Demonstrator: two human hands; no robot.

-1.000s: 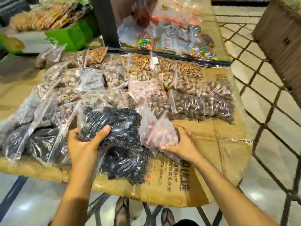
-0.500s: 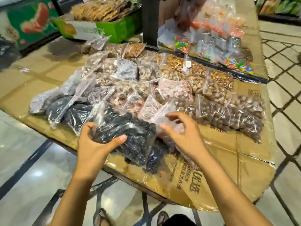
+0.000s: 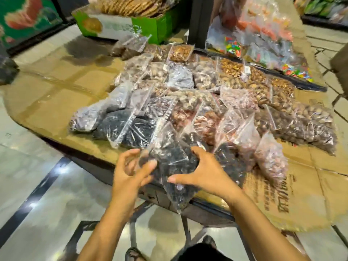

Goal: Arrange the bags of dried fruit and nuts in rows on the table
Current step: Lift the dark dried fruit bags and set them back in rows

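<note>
I get a bright, warm, even picture, lit from overhead: pale glare patches shine on the polished floor (image 3: 33, 204) below and left of the fingers (image 3: 131, 157), which are smeared by motion blur. The clear bags (image 3: 188, 102) beyond the fingers flash white highlights on their plastic. A soft shadow lies on the tabletop (image 3: 47, 102) beside the green box (image 3: 150, 25), far beyond the fingers. Edges bow with wide-angle distortion, and the corners look soft and streaked.
</note>
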